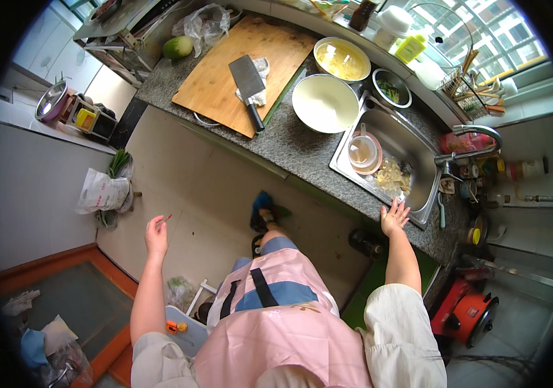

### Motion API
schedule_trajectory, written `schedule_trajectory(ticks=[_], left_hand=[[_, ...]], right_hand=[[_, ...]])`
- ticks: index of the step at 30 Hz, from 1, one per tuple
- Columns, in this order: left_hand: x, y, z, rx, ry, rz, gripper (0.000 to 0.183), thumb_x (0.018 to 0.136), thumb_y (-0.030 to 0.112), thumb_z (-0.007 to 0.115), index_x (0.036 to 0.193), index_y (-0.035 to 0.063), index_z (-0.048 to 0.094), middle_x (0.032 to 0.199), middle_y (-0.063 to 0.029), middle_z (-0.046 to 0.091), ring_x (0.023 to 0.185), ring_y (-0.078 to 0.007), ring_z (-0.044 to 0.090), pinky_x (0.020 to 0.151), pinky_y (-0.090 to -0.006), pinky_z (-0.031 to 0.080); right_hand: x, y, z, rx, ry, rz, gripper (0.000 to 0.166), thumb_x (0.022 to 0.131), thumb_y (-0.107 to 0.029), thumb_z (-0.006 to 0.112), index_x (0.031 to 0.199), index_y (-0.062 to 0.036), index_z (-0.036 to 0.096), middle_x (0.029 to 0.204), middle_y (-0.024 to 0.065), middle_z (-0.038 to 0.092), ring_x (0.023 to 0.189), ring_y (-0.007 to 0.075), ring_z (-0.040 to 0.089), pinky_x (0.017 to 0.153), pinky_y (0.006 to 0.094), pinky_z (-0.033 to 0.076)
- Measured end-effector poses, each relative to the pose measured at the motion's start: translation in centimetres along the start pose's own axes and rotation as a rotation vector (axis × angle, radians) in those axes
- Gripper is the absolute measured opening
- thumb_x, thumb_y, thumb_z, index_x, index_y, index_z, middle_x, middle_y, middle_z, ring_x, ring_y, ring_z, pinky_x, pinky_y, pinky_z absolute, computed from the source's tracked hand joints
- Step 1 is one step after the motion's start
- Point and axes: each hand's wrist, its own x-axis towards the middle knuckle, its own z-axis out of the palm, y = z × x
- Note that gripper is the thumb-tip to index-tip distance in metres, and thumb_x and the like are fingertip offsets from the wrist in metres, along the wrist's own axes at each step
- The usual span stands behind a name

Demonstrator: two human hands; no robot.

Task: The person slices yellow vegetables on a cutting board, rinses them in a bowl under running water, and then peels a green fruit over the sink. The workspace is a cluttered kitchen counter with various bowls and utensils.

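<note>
Over the tiled floor, my left hand [156, 236] pinches a small red item [168, 218], too small to name. My right hand [395, 218], fingers spread and holding nothing, is at the front rim of the steel sink [417, 140]. Pale peelings [393, 177] lie in the sink beside a strainer [362, 151] resting in a pinkish bowl. Left of the sink stands a cream bowl [325, 103], and behind it a bowl of pale yellow shreds in liquid [342, 59]. A cleaver [247, 80] lies on a white cloth [260, 97] on the wooden cutting board [208, 82].
A steel bowl of greens [391, 88] stands behind the sink, near the faucet [475, 130]. A green gourd [178, 47] lies left of the board. Below are a white plastic bag [104, 191], a dark jar [366, 242], a light bin [184, 334] and a red cooker [473, 313].
</note>
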Motion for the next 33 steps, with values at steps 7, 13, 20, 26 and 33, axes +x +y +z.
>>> schedule_trajectory(ticks=[7, 13, 20, 26, 33], left_hand=[[2.5, 6.9, 3.2, 0.048, -0.097, 0.094, 0.023, 0.089, 0.006, 0.06, 0.112, 0.0053, 0.061, 0.119, -0.0105, 0.054, 0.108, -0.0217, 0.057, 0.086, -0.0311, 0.051], [4.6, 0.5, 0.1, 0.243, -0.072, 0.102, 0.026, 0.088, 0.007, 0.062, 0.114, 0.0052, 0.06, 0.115, -0.0116, 0.056, 0.106, -0.0231, 0.058, 0.087, -0.0335, 0.05], [-1.6, -10.5, -8.9, 0.223, -0.013, -0.189, 0.026, 0.088, 0.007, 0.063, 0.113, 0.0019, 0.059, 0.107, -0.0123, 0.062, 0.1, -0.0215, 0.06, 0.088, -0.0327, 0.049], [-6.0, -10.3, -12.1, 0.303, -0.016, -0.267, 0.026, 0.089, 0.012, 0.063, 0.113, 0.0022, 0.059, 0.098, -0.0098, 0.066, 0.092, -0.0187, 0.062, 0.084, -0.0317, 0.05], [-1.7, -4.8, -7.8, 0.141, -0.007, -0.165, 0.031, 0.09, 0.012, 0.062, 0.119, 0.0043, 0.057, 0.098, -0.0095, 0.066, 0.091, -0.0176, 0.062, 0.083, -0.0308, 0.05]], right_hand=[[0.5, 0.1, 0.6, 0.07, 0.094, -0.046, 0.071, 0.095, -0.056, 0.041, 0.152, -0.0303, 0.008, 0.159, 0.0087, -0.003, 0.144, 0.038, -0.012, 0.113, 0.0601, -0.004], [-0.2, -0.5, -0.6, 0.089, 0.038, 0.004, 0.066, 0.096, -0.055, 0.037, 0.152, -0.0318, 0.01, 0.159, 0.0057, 0.0, 0.145, 0.0351, -0.013, 0.112, 0.0608, -0.007], [0.3, 0.0, 0.0, 0.075, 0.045, 0.021, 0.064, 0.096, -0.055, 0.039, 0.151, -0.0341, 0.013, 0.159, 0.0041, 0.003, 0.145, 0.0325, -0.012, 0.113, 0.0594, -0.006], [0.7, 0.4, 0.5, 0.089, 0.064, 0.044, 0.066, 0.095, -0.056, 0.04, 0.151, -0.0332, 0.014, 0.16, 0.0032, 0.003, 0.146, 0.0315, -0.009, 0.114, 0.0587, -0.005], [0.3, 0.1, 0.2, 0.104, 0.066, 0.023, 0.067, 0.095, -0.056, 0.039, 0.152, -0.0307, 0.013, 0.16, 0.0045, 0.003, 0.146, 0.0313, -0.01, 0.114, 0.0592, -0.005]])
